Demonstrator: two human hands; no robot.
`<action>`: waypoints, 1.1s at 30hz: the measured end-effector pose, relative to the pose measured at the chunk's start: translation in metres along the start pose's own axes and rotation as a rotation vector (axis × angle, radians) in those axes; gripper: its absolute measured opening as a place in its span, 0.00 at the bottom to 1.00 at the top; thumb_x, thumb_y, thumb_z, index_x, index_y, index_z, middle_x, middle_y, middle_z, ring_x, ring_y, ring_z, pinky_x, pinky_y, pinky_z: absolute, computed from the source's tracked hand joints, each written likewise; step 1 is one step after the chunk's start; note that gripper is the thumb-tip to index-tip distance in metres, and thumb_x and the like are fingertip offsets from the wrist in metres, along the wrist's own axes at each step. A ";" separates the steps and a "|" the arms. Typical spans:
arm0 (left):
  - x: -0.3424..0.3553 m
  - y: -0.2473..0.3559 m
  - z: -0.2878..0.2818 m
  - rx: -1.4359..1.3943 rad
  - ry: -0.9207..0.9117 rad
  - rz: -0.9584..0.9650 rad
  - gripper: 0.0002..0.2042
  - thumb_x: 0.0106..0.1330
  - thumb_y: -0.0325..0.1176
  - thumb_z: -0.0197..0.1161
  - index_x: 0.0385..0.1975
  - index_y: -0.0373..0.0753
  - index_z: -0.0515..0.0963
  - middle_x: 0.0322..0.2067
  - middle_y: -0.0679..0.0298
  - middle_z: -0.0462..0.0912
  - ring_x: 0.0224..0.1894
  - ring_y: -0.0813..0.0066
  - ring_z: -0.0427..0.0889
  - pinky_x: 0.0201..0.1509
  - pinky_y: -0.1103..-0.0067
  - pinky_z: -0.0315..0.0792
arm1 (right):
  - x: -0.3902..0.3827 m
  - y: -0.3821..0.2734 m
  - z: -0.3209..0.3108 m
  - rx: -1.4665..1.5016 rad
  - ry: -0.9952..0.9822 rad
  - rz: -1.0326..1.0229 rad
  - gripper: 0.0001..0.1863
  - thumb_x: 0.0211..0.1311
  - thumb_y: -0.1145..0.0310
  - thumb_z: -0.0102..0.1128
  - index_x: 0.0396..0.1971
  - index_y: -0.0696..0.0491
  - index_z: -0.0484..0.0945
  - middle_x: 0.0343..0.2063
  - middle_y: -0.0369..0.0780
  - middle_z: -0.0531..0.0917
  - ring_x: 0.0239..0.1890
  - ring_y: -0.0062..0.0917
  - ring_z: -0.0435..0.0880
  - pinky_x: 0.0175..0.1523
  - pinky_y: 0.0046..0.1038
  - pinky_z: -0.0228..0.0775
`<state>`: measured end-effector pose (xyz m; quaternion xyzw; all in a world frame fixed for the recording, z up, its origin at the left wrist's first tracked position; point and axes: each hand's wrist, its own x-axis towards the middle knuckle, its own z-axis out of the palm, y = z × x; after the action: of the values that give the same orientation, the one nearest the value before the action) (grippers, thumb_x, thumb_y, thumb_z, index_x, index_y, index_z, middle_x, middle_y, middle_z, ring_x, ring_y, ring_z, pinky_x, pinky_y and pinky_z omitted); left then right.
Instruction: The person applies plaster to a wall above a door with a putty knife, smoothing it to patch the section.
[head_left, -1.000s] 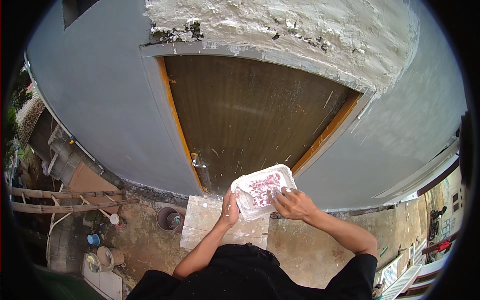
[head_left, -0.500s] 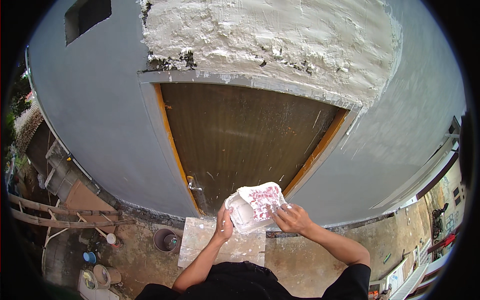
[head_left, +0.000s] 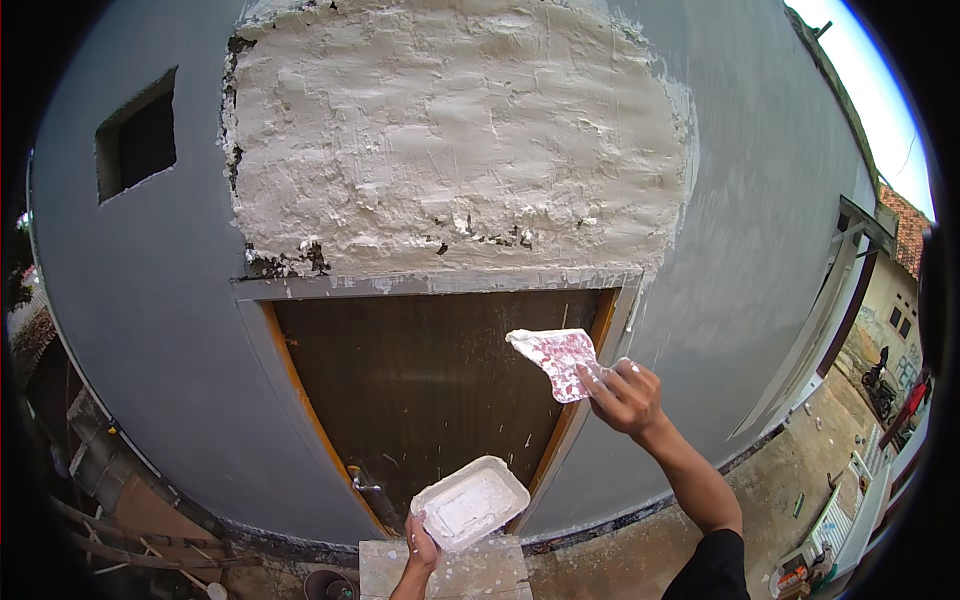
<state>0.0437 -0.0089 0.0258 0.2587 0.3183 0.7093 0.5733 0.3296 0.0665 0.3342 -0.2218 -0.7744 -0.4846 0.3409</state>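
My left hand grips a shallow plastic tray smeared with white paste, low in front of the brown door. My right hand is closed on a flat pink-red scraper coated with white paste, held up in front of the door's upper right. Above the door frame is a rough patch of thick white plaster with dark gaps along its left and lower edges.
Grey walls flank the door, with a small square opening at upper left. Below are a board and a bucket. Bamboo poles lie at left, a motorbike and white railing at right.
My right hand has lifted the scraper out of the tray, up and to the right. My left hand and the tray have moved down in view, and the view has tilted up toward the plaster.
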 end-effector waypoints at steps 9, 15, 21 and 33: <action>0.001 -0.007 -0.018 -0.022 0.013 0.015 0.25 0.65 0.41 0.38 0.55 0.29 0.64 0.52 0.49 0.73 0.54 0.55 0.74 0.61 0.66 0.67 | 0.102 0.130 0.006 -0.076 0.028 0.073 0.11 0.47 0.71 0.67 0.34 0.46 0.83 0.21 0.32 0.76 0.26 0.23 0.73 0.25 0.27 0.69; 0.002 -0.002 -0.020 -0.131 0.039 0.011 0.23 0.62 0.36 0.42 0.53 0.28 0.66 0.50 0.49 0.74 0.54 0.56 0.74 0.61 0.68 0.66 | 0.180 0.206 0.042 0.059 -0.108 0.160 0.05 0.53 0.68 0.64 0.28 0.52 0.83 0.23 0.38 0.80 0.33 0.32 0.77 0.39 0.34 0.71; 0.011 0.006 -0.026 -0.093 0.065 0.042 0.24 0.64 0.39 0.41 0.55 0.29 0.65 0.51 0.49 0.74 0.54 0.55 0.74 0.61 0.66 0.67 | 0.254 0.253 0.076 0.043 -0.297 0.239 0.07 0.52 0.68 0.62 0.31 0.52 0.81 0.31 0.47 0.81 0.38 0.43 0.78 0.42 0.39 0.70; 0.024 0.027 -0.025 -0.053 0.063 0.119 0.27 0.64 0.42 0.40 0.57 0.29 0.62 0.54 0.47 0.71 0.56 0.52 0.73 0.62 0.65 0.66 | 0.317 0.264 0.120 -0.048 -0.328 0.183 0.05 0.50 0.70 0.61 0.26 0.54 0.78 0.27 0.47 0.81 0.34 0.44 0.80 0.37 0.41 0.70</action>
<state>0.0031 0.0073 0.0292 0.2393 0.3015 0.7580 0.5266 0.2579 0.2928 0.6928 -0.3754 -0.7845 -0.4271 0.2475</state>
